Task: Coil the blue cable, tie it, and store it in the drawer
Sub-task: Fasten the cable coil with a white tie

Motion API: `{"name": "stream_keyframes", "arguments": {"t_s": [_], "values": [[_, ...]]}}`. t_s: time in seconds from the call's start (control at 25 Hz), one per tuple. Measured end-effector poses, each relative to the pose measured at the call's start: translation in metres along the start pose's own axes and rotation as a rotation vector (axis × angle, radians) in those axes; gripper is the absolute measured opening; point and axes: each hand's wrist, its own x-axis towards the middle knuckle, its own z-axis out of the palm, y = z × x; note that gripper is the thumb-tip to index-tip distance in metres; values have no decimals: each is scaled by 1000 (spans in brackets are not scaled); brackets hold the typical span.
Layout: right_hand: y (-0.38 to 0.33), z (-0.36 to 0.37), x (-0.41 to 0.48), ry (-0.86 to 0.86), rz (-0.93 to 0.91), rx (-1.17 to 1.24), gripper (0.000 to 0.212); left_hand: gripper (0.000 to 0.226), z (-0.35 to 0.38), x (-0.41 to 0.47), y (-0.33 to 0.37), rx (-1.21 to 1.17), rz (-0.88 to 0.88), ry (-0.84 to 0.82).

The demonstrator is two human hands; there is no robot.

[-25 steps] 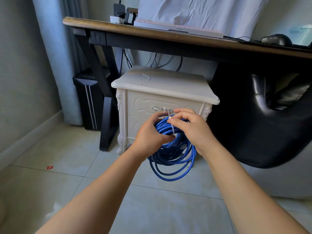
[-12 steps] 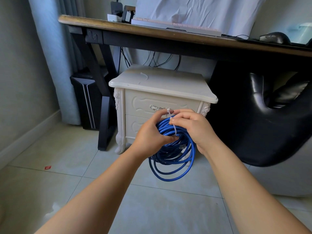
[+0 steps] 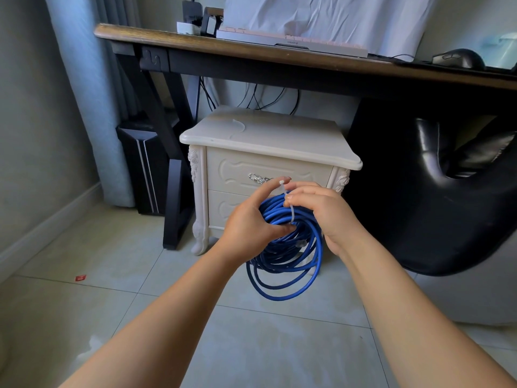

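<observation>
your left hand is wrapped round the blue cable, thumb laid across the strands and forefinger stretched up to the head of a white tie. your right hand comes over the top of the coil from the other side, fingers curled, fingertips pinching that tie where it crosses the bundle. whether the tie is fastened cannot be told. the cable is wound in a loose ring of many turns, held up in the air between both hands, its lower loops hanging free above the tiled floor. just behind it stands a cream nightstand with two drawers, both closed; the top drawer has a silver handle close by your left forefinger. over the nightstand runs a dark wooden desk carrying a keyboard and a black mouse. a black chair sits to the right, a dark computer tower to the left by the curtain — and a small red scrap lies on the tiles.
</observation>
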Motion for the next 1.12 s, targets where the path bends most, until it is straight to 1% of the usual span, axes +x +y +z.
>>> {"name": "stream_keyframes", "arguments": {"t_s": [0.4, 0.68, 0.8, 1.12], "values": [[-1, -1, 3, -40, 33, 109, 14, 67, 0, 3, -5, -34, -8, 5], [0, -1, 3, -33, 22, 75, 17, 69, 0, 3, -5, -52, -13, -8], [0, 0, 3, -26, 21, 74, 15, 69, 0, 3, -5, -54, -7, -11], [-1, 0, 1, -24, -5, 77, 20, 67, 1, 3, -6, -35, 4, -20]]}}
